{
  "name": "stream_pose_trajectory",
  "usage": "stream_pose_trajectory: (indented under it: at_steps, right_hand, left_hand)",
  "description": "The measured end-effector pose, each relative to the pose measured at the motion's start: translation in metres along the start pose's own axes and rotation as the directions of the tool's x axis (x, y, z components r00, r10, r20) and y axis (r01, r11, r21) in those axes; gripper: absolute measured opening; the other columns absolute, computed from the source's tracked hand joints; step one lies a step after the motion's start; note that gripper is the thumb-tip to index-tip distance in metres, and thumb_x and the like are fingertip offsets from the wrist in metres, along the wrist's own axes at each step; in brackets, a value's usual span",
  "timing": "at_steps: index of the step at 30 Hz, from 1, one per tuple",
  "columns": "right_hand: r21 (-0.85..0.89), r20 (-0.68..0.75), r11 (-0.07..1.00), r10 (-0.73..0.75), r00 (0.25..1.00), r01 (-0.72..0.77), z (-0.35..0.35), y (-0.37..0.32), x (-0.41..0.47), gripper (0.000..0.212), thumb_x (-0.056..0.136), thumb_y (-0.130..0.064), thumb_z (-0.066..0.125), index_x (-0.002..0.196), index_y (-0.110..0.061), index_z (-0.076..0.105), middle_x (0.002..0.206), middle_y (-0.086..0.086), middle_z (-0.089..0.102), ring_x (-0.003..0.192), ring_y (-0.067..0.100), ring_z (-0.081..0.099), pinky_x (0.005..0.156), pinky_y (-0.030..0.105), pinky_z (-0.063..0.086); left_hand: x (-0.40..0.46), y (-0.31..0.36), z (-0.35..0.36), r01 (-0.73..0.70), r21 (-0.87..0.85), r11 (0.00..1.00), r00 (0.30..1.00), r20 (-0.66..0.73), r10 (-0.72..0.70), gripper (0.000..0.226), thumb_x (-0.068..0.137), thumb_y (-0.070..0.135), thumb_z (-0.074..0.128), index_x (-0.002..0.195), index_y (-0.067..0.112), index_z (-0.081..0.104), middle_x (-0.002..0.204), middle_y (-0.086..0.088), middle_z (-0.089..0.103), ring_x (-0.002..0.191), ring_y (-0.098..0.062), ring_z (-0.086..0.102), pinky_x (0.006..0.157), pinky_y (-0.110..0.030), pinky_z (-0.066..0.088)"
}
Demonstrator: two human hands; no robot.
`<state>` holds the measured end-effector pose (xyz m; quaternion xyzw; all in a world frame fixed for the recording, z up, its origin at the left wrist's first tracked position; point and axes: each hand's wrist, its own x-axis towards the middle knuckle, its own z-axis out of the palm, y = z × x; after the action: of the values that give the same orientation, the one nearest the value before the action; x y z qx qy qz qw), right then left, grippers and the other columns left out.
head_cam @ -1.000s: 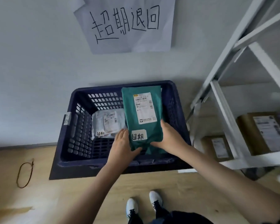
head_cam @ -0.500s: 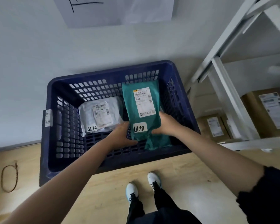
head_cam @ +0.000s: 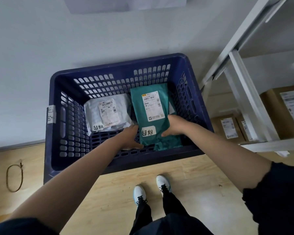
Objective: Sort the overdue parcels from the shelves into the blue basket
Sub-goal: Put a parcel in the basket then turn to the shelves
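Observation:
The dark blue slotted basket [head_cam: 58,126] stands on the wooden floor against the wall. Inside it, a green parcel [head_cam: 151,99] with a white shipping label and a handwritten sticker lies low on the right side. My left hand [head_cam: 131,136] grips its lower left edge and my right hand [head_cam: 175,125] grips its right edge. A white-grey parcel [head_cam: 92,114], also with a handwritten sticker, lies flat on the basket floor to the left.
A white metal shelf frame [head_cam: 244,92] rises at the right, with brown cardboard boxes [head_cam: 227,128] on its low shelf. A loop of cord [head_cam: 14,177] lies on the floor at left. My white shoes [head_cam: 139,192] stand just before the basket.
Both hands have lowered the green parcel deeper into the basket, down to its floor. My view has tilted down, so the paper sign on the wall has nearly left the frame.

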<state>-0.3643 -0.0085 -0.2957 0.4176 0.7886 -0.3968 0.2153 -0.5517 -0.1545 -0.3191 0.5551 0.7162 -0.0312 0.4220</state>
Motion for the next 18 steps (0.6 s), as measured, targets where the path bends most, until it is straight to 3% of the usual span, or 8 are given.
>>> stream_pose_trajectory:
  at_steps: [4, 8, 12, 18]
  right_hand:
    - [0.026, -0.089, 0.998, -0.061, 0.994, 0.063, -0.018, -0.014, -0.032, 0.057, 0.084, -0.022, 0.083, 0.135, -0.015, 0.059, 0.132, 0.002, 0.063, 0.115, 0.023, 0.062, 0.095, 0.035, 0.052]
    - [0.025, -0.32, 0.986, -0.146, 0.936, 0.162, -0.027, -0.036, -0.07, 0.054, 0.086, -0.039, 0.078, 0.134, -0.019, 0.061, 0.135, -0.001, 0.063, 0.119, 0.02, 0.061, 0.093, 0.037, 0.052]
    - [-0.056, -0.488, 0.966, -0.246, 0.838, 0.251, -0.022, -0.065, -0.11, 0.065, 0.091, -0.037, 0.072, 0.149, -0.016, 0.049, 0.145, -0.002, 0.055, 0.131, 0.018, 0.053, 0.107, 0.039, 0.045]
    - [-0.105, -0.598, 0.941, -0.318, 0.736, 0.321, -0.004, -0.091, -0.154, 0.063, 0.094, -0.037, 0.069, 0.15, -0.018, 0.046, 0.142, -0.003, 0.056, 0.131, 0.016, 0.05, 0.106, 0.032, 0.046]
  left_hand:
    - [-0.015, 0.002, -0.011, 0.037, 0.152, 0.988, 0.998, -0.052, -0.029, 0.088, 0.089, 0.044, 0.073, 0.157, 0.015, 0.027, 0.16, -0.012, 0.032, 0.143, -0.031, 0.037, 0.117, -0.047, 0.034]
    - [-0.049, 0.019, -0.033, 0.034, 0.095, 0.995, 0.975, -0.221, -0.012, 0.069, 0.093, 0.049, 0.064, 0.15, 0.018, 0.04, 0.155, -0.004, 0.039, 0.132, -0.027, 0.048, 0.107, -0.047, 0.045]
    - [-0.101, 0.038, -0.051, -0.002, 0.091, 0.996, 0.899, -0.435, 0.041, 0.068, 0.098, 0.047, 0.057, 0.155, 0.018, 0.034, 0.161, 0.0, 0.035, 0.141, -0.023, 0.041, 0.111, -0.045, 0.042]
    - [-0.177, 0.034, -0.059, -0.035, 0.014, 0.999, 0.763, -0.645, 0.036, 0.064, 0.098, 0.051, 0.056, 0.153, 0.024, 0.038, 0.16, 0.008, 0.036, 0.146, -0.019, 0.034, 0.112, -0.041, 0.039]
